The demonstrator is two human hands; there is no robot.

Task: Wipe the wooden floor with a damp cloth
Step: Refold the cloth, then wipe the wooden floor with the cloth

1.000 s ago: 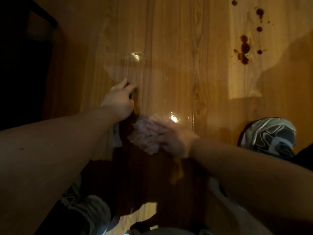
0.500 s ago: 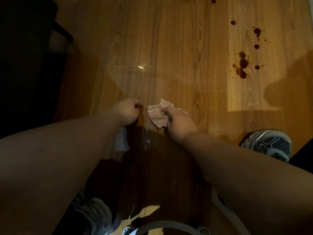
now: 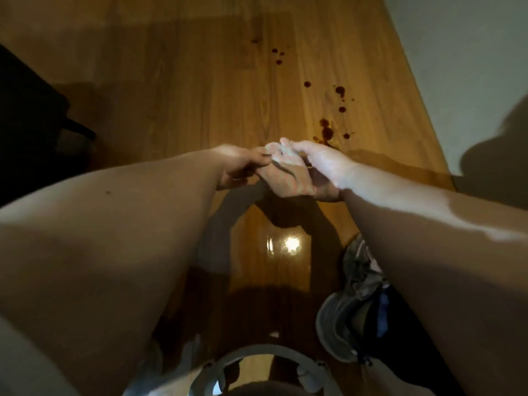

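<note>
Over the middle of the wooden floor (image 3: 200, 90), seen from the head camera, the left hand (image 3: 238, 167) and the right hand (image 3: 324, 164) meet with the pale cloth (image 3: 283, 181) bunched between them. Each grip is curled closed on it, though blur hides the exact finger placement. Just beyond the hands, dark red spots (image 3: 327, 132) dot the boards, a glossy wet patch (image 3: 290, 244) shines nearer the person, and a grey shoe (image 3: 343, 315) stands at lower right.
</note>
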